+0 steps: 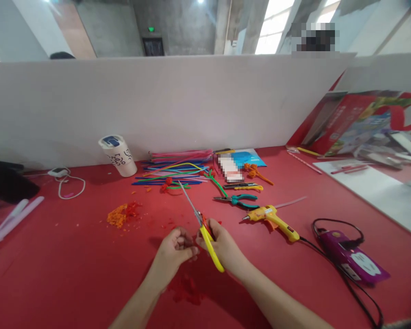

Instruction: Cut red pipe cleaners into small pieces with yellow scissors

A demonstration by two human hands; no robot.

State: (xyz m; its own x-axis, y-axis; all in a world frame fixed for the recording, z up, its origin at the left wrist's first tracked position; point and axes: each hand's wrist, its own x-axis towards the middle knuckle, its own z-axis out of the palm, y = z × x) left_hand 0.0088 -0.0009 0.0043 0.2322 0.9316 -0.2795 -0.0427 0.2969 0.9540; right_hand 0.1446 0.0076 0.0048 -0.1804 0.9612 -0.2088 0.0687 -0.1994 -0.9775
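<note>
My right hand (pixel 224 249) is closed around scissors (pixel 210 249) with yellow handles, their long metal blades pointing up and to the left. A bit of red fluff shows between the hand and the scissors' pivot. Close beside it, my left hand (pixel 174 251) has its fingers curled in and the thumb pointing right; what they pinch, if anything, is too small to make out. Red fluffy scraps (pixel 188 290) lie on the table below the hands. To the left is a pile of orange and red clippings (pixel 119 215).
Pipe cleaners (pixel 174 167) in several colours lie near the white partition (pixel 140 105). Pliers (pixel 238 199), a utility knife (pixel 241 186) and a yellow glue gun (pixel 272 219) are to the right, its cord reaching a purple power strip (pixel 354 260). A white tumbler (pixel 119 157) stands behind.
</note>
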